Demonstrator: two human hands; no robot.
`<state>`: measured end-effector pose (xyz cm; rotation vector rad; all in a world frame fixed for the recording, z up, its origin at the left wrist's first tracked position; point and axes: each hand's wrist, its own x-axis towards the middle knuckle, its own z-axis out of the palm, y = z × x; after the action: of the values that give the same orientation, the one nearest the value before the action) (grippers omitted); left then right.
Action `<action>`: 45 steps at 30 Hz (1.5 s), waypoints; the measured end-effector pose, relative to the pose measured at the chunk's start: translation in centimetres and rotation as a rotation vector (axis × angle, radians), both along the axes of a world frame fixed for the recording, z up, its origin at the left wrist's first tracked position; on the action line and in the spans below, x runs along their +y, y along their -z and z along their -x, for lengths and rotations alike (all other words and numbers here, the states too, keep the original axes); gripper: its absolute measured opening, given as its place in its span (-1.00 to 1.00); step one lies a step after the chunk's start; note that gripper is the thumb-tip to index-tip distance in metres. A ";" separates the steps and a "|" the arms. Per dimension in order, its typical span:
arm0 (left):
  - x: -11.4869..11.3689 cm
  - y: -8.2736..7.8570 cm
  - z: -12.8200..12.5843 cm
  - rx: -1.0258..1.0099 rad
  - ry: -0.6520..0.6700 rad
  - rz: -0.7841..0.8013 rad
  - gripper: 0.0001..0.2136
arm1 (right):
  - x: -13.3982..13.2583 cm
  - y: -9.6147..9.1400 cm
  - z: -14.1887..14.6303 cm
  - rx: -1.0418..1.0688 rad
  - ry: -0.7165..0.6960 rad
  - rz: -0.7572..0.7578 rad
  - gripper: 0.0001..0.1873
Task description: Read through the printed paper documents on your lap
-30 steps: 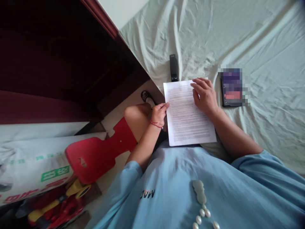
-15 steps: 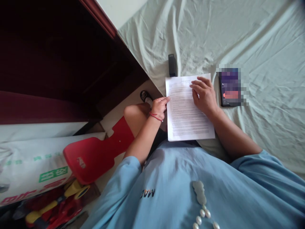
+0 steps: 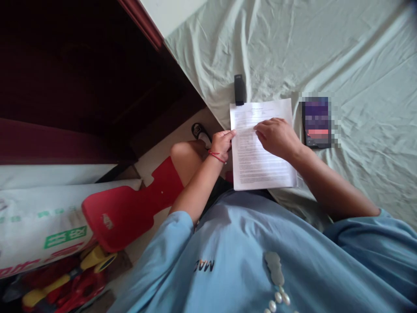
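Observation:
A printed sheet of paper [image 3: 260,169] lies on the pale green bedsheet [image 3: 276,48] in front of me. My left hand [image 3: 222,142], with a red string at the wrist, pinches the sheet's left edge. My right hand [image 3: 276,137] rests on the page with the fingers curled and the fingertips pressing near its upper middle. A black stapler [image 3: 239,89] lies just beyond the paper's top left corner. A phone [image 3: 315,121] lies on the bed to the right of the paper, close to my right wrist.
A dark wooden bed frame [image 3: 97,87] fills the left. A red plastic stool [image 3: 130,208] stands beside my knee, with a white printed sack [image 3: 42,217] and red and yellow toys [image 3: 71,278] on the floor. A sandal [image 3: 199,131] lies on the floor.
The paper has slid up the bed toward the stapler. My right hand has drawn back down the page and curled its fingers. My left hand has kept hold of the left edge.

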<state>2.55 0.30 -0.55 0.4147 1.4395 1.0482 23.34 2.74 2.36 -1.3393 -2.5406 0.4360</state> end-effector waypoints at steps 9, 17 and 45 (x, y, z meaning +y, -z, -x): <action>0.1 0.8 -0.4 0.057 -0.041 -0.006 -0.76 | 4.6 -0.7 3.3 0.147 -0.017 -0.048 -0.36; 0.1 2.4 0.4 0.167 0.005 -0.093 -0.69 | 5.5 1.2 5.0 0.106 -0.062 -0.036 -0.30; -2.9 3.1 1.8 0.164 0.011 -0.155 -0.66 | 1.5 0.1 3.2 0.192 0.002 -0.088 -0.44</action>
<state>0.79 -2.64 -3.60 0.6318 1.5031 1.1425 20.18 4.23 2.23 -1.2066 -2.3731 0.4249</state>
